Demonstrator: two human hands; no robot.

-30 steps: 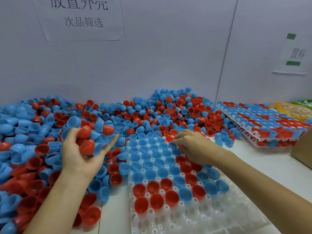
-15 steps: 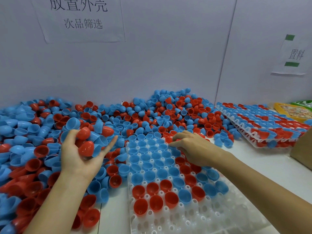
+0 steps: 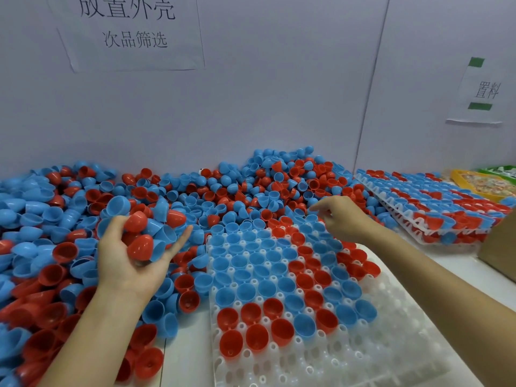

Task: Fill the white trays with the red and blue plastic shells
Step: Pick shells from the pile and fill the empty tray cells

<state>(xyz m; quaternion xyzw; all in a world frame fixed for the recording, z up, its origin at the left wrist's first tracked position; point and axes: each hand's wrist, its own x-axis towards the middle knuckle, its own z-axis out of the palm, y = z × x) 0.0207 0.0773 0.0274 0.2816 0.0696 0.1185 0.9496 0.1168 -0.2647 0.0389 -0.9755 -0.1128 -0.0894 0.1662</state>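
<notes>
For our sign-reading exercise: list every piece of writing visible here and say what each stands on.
"放置外壳" with "次品筛选" beneath: large paper sheet on the wall, upper left.
"置料": small paper label with green bars, on the right wall.
Yellow packet, far right: print too blurred to read.

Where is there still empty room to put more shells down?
The near rows of the white tray, below its last red shells, stand empty. A bare strip of table lies between the loose shell pile and the tray. The tray's far half is crowded.

A handful of shells [image 3: 150, 236] was held in the left hand [image 3: 127, 261]; the right hand [image 3: 342, 216] was poised over the half-filled tray [image 3: 391, 356].
</notes>
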